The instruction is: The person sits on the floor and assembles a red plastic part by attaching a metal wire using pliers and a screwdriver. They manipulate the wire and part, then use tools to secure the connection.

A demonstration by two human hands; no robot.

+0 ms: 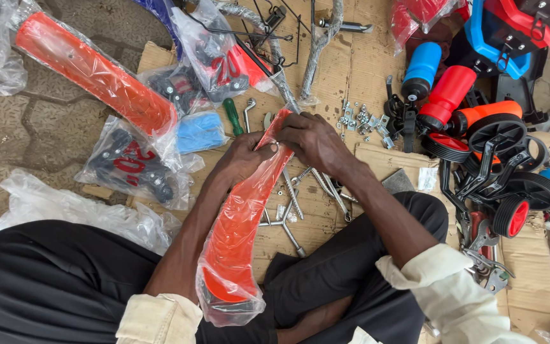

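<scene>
A long curved orange-red plastic fender in a clear plastic bag lies across my lap, its far end raised over the cardboard. My left hand grips the bagged fender near that far end. My right hand closes on the tip from the other side, fingers pinching the plastic wrap. Both hands meet at the fender's top end. Several metal wrenches and rods lie on the cardboard just under the hands.
Another bagged orange fender lies at upper left. Bagged black parts, a blue bagged piece and a green-handled screwdriver sit left of my hands. Small bolts, red and blue bottles and black training wheels crowd the right.
</scene>
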